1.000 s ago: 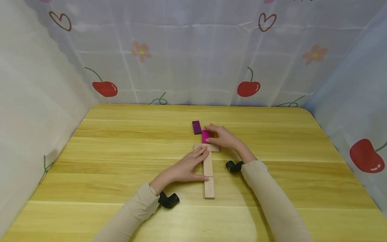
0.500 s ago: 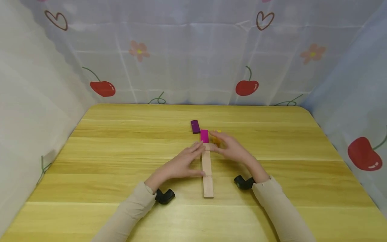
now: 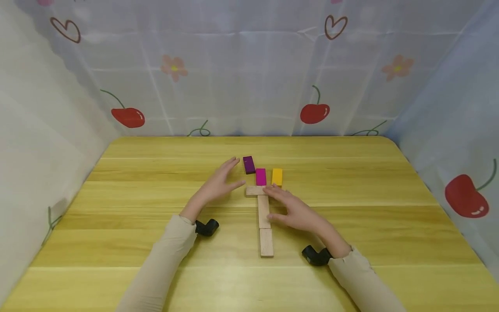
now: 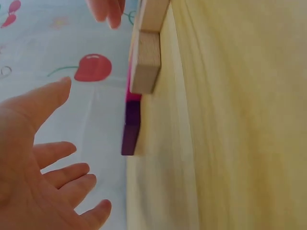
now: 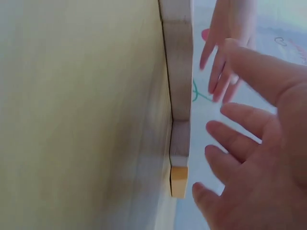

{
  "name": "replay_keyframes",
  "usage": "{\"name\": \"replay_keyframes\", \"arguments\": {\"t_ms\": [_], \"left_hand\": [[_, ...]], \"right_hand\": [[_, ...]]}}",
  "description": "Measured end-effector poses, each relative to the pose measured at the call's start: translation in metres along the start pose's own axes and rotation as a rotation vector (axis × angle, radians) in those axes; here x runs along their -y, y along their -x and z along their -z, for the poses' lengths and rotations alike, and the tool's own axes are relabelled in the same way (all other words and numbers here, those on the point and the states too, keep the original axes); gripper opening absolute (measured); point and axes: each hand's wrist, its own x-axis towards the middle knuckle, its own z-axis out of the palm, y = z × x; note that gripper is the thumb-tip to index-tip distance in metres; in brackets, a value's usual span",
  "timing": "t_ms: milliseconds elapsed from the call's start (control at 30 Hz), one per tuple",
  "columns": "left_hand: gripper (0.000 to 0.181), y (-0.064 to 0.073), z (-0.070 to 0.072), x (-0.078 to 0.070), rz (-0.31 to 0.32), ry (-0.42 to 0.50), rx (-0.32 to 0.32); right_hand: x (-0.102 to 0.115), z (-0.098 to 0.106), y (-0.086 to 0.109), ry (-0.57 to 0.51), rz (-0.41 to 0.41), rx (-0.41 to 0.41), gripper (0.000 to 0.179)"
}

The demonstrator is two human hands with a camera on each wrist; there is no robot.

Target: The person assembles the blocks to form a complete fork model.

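Observation:
Plain wooden blocks form a T on the table: two end to end, the nearer block (image 3: 267, 242) and the farther block (image 3: 263, 212), with a crosswise block (image 3: 254, 191) at their far end. Beyond the crosswise block lie a magenta block (image 3: 260, 177) and a yellow block (image 3: 277, 176), side by side with a gap. A dark purple block (image 3: 249, 165) sits tilted at the back left. My left hand (image 3: 214, 186), fingers spread, hovers left of the blocks, holding nothing. My right hand (image 3: 298, 212) has loosely straight fingers over the crosswise block's right end; contact is unclear.
Black wrist-worn pieces, one on the left wrist (image 3: 207, 227) and one on the right wrist (image 3: 315, 255), stick out inward above the wooden table (image 3: 117, 242). A patterned curtain (image 3: 234, 78) hangs behind the table's far edge.
My left hand has come off the wooden blocks and moved left and forward. My right hand has left the magenta and yellow blocks and drawn back toward me, so the yellow block now shows.

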Motion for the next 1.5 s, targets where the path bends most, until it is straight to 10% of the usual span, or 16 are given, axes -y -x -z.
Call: {"name": "replay_keyframes", "arguments": {"t_ms": [467,1167,1500], "left_hand": [[0.074,-0.044,-0.006,0.020,0.060,-0.034,0.010],[0.064,-0.052,-0.021,0.031,0.051,-0.080,-0.116],[0.063,-0.039,-0.015,0.036,0.092,0.053,-0.148]], "right_hand": [[0.003,-0.011,0.004,0.117,0.030,0.065,0.061],[0.001,-0.009,0.004,0.071,0.002,0.082,0.062],[-0.004,-0.007,0.004,0.081,0.003,0.086,0.063]]}}
